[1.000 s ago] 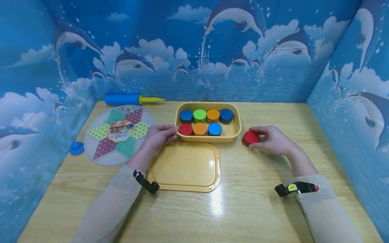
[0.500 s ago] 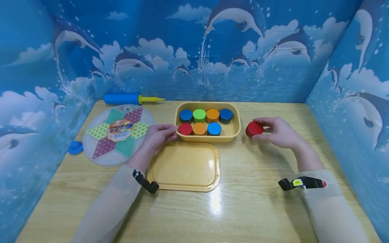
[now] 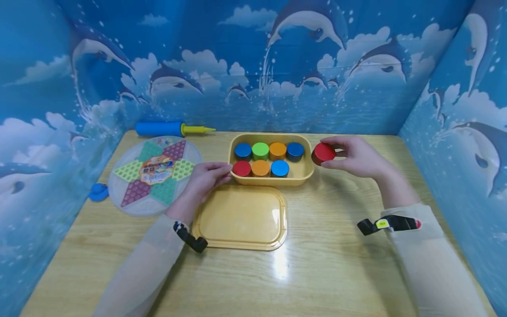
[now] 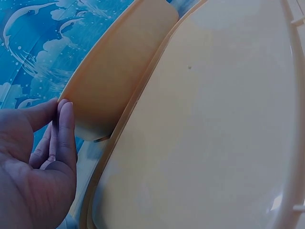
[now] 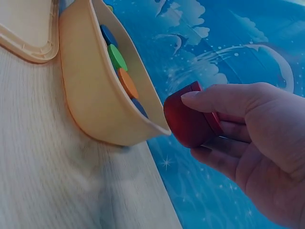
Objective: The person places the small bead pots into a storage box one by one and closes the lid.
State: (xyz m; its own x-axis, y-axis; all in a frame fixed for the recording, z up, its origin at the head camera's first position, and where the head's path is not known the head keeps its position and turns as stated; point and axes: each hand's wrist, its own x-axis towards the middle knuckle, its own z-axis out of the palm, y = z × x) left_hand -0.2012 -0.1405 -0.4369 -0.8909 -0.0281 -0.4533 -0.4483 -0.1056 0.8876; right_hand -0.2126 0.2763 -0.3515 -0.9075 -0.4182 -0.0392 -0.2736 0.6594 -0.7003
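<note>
My right hand grips a small red round tub between thumb and fingers, raised beside the right end of a yellow plastic box. A seam near the top of the red tub shows in the right wrist view. At the box's left front corner, my left hand pinches the rim; in the left wrist view its fingertips meet the box edge. Inside the box stand several round tubs in two rows: blue, green, orange, dark blue behind; red, orange, light blue in front. The front row's right end is bare.
A flat yellow lid lies in front of the box. To the left are a round Chinese checkers board, a blue pump with a yellow nozzle, and a small blue object. Dolphin-printed curtains enclose the table.
My right hand has lifted the red tub off the table, first slightly right, then up and left to the box's right end. The left hand has stayed at the box corner.
</note>
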